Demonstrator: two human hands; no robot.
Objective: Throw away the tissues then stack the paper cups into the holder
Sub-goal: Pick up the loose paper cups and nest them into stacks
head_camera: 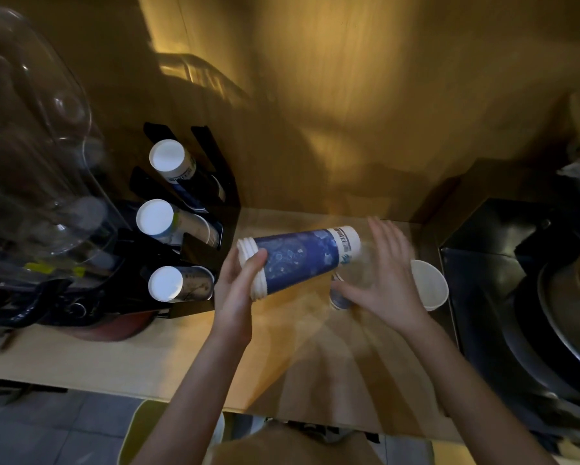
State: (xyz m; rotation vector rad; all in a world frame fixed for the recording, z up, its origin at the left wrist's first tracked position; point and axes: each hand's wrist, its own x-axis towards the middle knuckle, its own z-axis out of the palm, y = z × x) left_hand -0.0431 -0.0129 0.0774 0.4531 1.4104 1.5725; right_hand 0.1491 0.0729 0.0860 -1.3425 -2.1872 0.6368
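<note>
My left hand (240, 290) grips a nested stack of blue-printed paper cups (298, 258) by its rim end, held sideways above the wooden counter with the white bottom pointing right. My right hand (382, 280) hovers flat just right of the stack's bottom, fingers spread, holding nothing and slightly blurred. Under it a small blue-and-white cup (339, 298) lies partly hidden. A white cup (429, 285) stands mouth up beside the right hand. The black cup holder (208, 203) at the left carries three slanted cup stacks (166, 156), (156, 217), (166, 284). No tissues are visible.
A clear plastic water jug (37, 146) on a dark dispenser fills the far left. A black bin or box (503, 250) with a round metal lid (570, 323) stands at the right. A wooden wall backs the counter (80, 360); tiled floor shows below its front edge.
</note>
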